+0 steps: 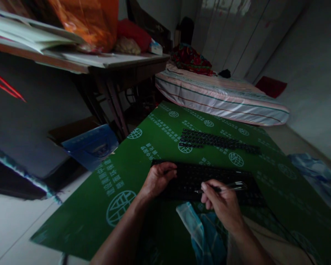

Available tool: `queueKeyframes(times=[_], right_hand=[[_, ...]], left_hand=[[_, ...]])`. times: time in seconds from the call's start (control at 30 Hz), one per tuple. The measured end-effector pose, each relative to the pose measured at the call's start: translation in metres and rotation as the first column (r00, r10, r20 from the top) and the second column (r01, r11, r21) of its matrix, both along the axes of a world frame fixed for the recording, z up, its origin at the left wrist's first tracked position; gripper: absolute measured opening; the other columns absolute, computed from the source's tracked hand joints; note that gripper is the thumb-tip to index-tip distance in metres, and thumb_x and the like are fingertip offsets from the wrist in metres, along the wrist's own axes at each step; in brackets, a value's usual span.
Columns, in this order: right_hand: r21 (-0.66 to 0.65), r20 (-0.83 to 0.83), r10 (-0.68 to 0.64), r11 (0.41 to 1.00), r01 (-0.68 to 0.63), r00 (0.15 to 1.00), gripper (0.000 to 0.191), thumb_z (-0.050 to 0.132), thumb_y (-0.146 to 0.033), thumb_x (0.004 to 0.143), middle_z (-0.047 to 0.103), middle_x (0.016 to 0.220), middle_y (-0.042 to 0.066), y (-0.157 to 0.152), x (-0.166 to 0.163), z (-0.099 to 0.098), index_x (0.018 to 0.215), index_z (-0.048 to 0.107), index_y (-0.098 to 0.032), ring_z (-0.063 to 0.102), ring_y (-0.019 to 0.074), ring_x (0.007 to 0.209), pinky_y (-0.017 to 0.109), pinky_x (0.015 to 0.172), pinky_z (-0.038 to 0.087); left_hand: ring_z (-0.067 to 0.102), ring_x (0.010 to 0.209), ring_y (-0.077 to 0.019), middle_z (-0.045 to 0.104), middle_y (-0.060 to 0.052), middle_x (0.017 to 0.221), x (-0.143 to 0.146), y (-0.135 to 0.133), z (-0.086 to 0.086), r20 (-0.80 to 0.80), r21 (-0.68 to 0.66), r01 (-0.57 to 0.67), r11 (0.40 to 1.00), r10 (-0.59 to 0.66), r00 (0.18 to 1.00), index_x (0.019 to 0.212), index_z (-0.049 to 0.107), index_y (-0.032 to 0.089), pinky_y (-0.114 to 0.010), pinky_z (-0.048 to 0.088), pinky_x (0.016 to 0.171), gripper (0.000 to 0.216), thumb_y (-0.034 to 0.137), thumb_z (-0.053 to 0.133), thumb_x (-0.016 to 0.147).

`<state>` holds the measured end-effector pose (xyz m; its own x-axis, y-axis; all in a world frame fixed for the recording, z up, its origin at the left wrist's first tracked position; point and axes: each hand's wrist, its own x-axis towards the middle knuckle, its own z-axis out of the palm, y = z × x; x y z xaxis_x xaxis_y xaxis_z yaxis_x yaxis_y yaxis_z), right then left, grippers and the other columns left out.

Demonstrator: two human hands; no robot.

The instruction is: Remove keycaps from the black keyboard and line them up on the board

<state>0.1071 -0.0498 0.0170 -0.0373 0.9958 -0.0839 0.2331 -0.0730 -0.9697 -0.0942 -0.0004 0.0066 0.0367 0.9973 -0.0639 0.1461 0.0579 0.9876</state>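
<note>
A black computer keyboard (pixel 193 178) lies on the green table board (pixel 143 184) in front of me. My left hand (pixel 161 176) rests over its left end, thumb and fingertips pinched together; whether anything small sits between them I cannot make out. My right hand (pixel 219 197) grips a slim, shiny pen (pixel 237 186), its thin tip pointing left, low over the keyboard's middle. Beyond the keyboard, several black keycaps (pixel 209 139) are laid out in slanting rows. A blue checked cloth (pixel 202 230) lies nearer to me, between my forearms.
A dark cable (pixel 284 226) runs from the keyboard's right side toward me. At the left stands a desk (pixel 127 60) bearing papers and an orange bag (pixel 91 22). A blue box (pixel 92 145) sits below. Behind the board is a bed (pixel 217 92) with striped bedding.
</note>
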Motion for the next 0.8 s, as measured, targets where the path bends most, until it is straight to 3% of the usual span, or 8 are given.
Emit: queueKeyframes(times=[0.2,0.43,0.67,0.8], right_hand=[[-0.060,0.126,0.089,0.995,-0.082,0.988,0.031,0.055,-0.047,0.078,0.055,0.049,-0.002,0.018,-0.020,-0.001,0.074,0.055,-0.016,0.045,0.0076,0.038,0.017,0.039,0.035],[-0.014,0.299,0.141,0.990,-0.143,0.944,0.025,0.052,-0.042,0.079,0.054,0.048,-0.002,0.027,-0.032,-0.002,0.073,0.055,-0.018,0.047,0.0093,0.039,0.017,0.040,0.033],[0.086,0.550,0.132,0.973,-0.213,0.825,0.017,0.051,-0.032,0.079,0.054,0.050,-0.001,0.031,-0.041,0.007,0.072,0.058,-0.019,0.046,0.0102,0.044,0.019,0.044,0.031],[0.089,0.639,0.157,0.957,-0.275,0.753,0.017,0.050,-0.027,0.079,0.055,0.051,0.000,0.033,-0.047,0.012,0.067,0.058,-0.019,0.046,0.0112,0.047,0.020,0.047,0.031]], left_hand=[[0.058,0.058,-0.0126,0.066,0.001,0.064,0.000,0.000,-0.004,0.009,0.045,0.030,0.999,-0.030,0.999,0.081,0.064,0.014,-0.022,0.045,0.058,0.016,0.021,0.060,0.067],[0.060,0.061,-0.0128,0.068,0.000,0.068,-0.001,0.001,-0.010,-0.039,0.077,0.089,0.993,-0.086,0.995,0.085,0.064,0.013,-0.023,0.045,0.059,0.019,0.021,0.060,0.069],[0.061,0.064,-0.0140,0.068,-0.001,0.070,-0.004,0.001,-0.009,-0.190,0.131,0.181,0.975,-0.155,0.970,0.089,0.064,0.013,-0.023,0.047,0.062,0.021,0.016,0.057,0.069],[0.061,0.073,-0.0154,0.068,0.000,0.073,-0.005,-0.001,-0.001,-0.337,0.201,0.255,0.946,-0.178,0.925,0.080,0.067,0.015,-0.025,0.046,0.071,0.021,0.008,0.055,0.064]])
